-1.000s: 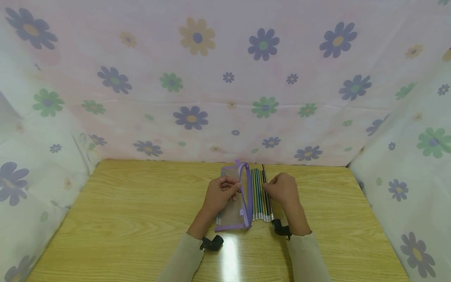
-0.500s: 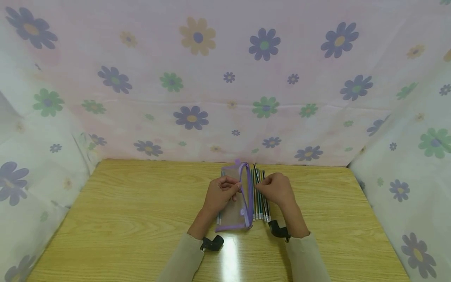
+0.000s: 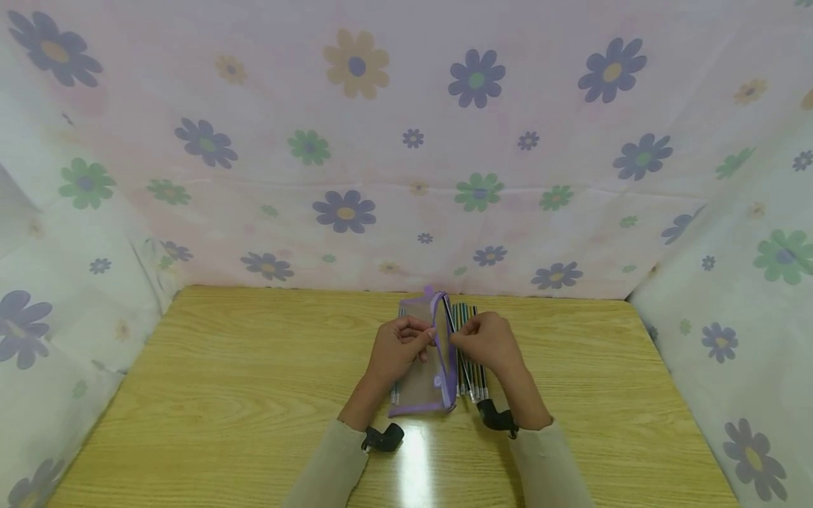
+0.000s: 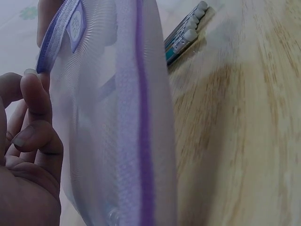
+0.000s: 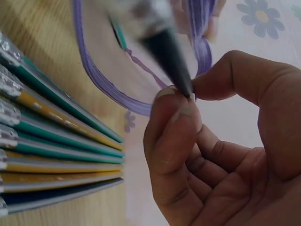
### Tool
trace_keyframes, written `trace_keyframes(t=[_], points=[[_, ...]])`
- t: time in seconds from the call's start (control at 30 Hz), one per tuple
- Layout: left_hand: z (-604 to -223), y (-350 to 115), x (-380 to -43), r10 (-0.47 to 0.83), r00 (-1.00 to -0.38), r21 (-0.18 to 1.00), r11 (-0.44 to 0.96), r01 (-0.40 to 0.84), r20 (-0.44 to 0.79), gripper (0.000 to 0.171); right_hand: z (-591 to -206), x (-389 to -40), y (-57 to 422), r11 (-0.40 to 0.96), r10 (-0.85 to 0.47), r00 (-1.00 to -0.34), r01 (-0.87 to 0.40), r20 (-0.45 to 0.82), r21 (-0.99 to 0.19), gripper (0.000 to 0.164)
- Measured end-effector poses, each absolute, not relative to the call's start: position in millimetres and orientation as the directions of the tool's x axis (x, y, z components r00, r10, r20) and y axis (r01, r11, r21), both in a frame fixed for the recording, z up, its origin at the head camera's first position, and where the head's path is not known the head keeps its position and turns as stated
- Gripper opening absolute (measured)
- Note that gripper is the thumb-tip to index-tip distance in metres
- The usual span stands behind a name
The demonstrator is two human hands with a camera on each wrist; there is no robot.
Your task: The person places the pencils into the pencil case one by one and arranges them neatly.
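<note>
A mesh pencil pouch [image 3: 419,384] with purple trim lies on the table, its zipped mouth parted. My left hand [image 3: 396,349] pinches the near edge of that mouth between thumb and finger; in the left wrist view the zipper edge [image 4: 54,42] rises from the fingertips. My right hand [image 3: 492,344] pinches a dark pencil [image 5: 167,52], tilted, with its far end at the pouch's mouth and its eraser end towards me. Beside the pouch lies a row of striped pencils [image 5: 56,136] in green, yellow and dark blue. Other pencils [image 3: 395,394] show through the mesh at the left.
The wood-grain table [image 3: 254,381] reaches back to a flowered curtain [image 3: 381,155], which also hangs at both sides. A black camera mount [image 3: 384,438] is on the left wrist and another mount [image 3: 495,416] on the right.
My right hand has moved left with the dark pencil, from the right end of the row across the other pencils to the pouch's mouth. The left hand keeps its hold on the pouch.
</note>
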State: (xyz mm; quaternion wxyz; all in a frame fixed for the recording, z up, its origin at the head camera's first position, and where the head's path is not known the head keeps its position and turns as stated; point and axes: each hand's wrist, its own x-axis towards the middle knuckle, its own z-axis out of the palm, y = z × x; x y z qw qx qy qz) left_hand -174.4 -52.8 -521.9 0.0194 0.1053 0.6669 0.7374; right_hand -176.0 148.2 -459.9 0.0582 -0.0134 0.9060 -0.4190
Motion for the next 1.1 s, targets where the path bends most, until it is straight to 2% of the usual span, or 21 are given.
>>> trace_keyframes(t=[0.53,1.1], points=[[-522,-52,-175,0.171,-0.979,0.990,-0.101,0.097,0.113,0.014,-470,-179,137,0.483,-0.070,-0.989,0.084,-0.134,-0.872,0.012],[-523,-52,-174,0.165,-0.981,0.990,-0.107,0.089,0.106,0.016,-477,-178,131,0.431,-0.111,-0.979,0.105,-0.168,-0.896,0.015]])
